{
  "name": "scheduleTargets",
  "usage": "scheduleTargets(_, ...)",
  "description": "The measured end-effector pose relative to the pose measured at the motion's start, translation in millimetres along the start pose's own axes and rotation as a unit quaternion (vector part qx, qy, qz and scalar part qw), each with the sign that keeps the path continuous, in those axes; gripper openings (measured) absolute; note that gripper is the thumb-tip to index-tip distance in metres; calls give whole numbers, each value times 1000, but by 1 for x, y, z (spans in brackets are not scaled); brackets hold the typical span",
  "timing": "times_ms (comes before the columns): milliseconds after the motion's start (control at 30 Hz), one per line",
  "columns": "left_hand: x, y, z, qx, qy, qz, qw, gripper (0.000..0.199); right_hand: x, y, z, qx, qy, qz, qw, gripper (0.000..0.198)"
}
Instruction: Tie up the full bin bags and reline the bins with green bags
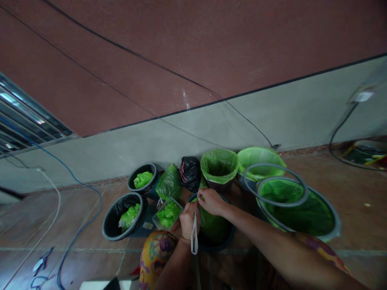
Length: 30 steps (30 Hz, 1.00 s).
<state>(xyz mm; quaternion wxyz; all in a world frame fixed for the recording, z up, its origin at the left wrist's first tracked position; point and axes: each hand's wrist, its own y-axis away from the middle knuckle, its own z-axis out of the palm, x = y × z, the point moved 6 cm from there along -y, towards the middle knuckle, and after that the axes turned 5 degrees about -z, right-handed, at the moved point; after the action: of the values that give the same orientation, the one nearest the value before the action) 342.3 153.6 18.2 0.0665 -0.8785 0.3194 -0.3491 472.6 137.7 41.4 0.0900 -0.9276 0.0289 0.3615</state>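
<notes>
My left hand (188, 219) and my right hand (211, 201) meet at the gathered top of a green plastic bag (213, 227), which is inside a dark round bin (232, 238) in front of me. Both are closed, with fingers pinched at the bag's neck. From my left hand hangs a loop of white tie string (195, 237). Just left of that hand, crumpled light-green bags fill a small clear tub (155, 220). Exactly what each fingertip pinches is partly hidden.
Behind stand a tied green bag (169, 183), a tied black bag (190, 173) and green-lined bins (219, 161). At right, a loose grey ring (252, 192) rests on a large lined bin (338, 225). Dark bins (109, 229) stand left; a blue cable (99, 201) crosses the tiles.
</notes>
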Motion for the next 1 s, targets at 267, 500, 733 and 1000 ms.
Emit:
scheduleTargets(267,0,0,0,2,39,-18,999,28,15,-1,7,-18,-310,183,933,15)
scheduleTargets(500,-3,2,6,-9,55,-23,998,26,19,7,4,-179,-410,252,858,11)
scheduleTargets(733,-1,5,10,-28,23,-7,999,31,24,2,0,-166,-5,110,980,19)
scheduleTargets(1000,0,4,8,-22,11,-7,1000,30,36,-11,-26,-50,-20,133,990,22)
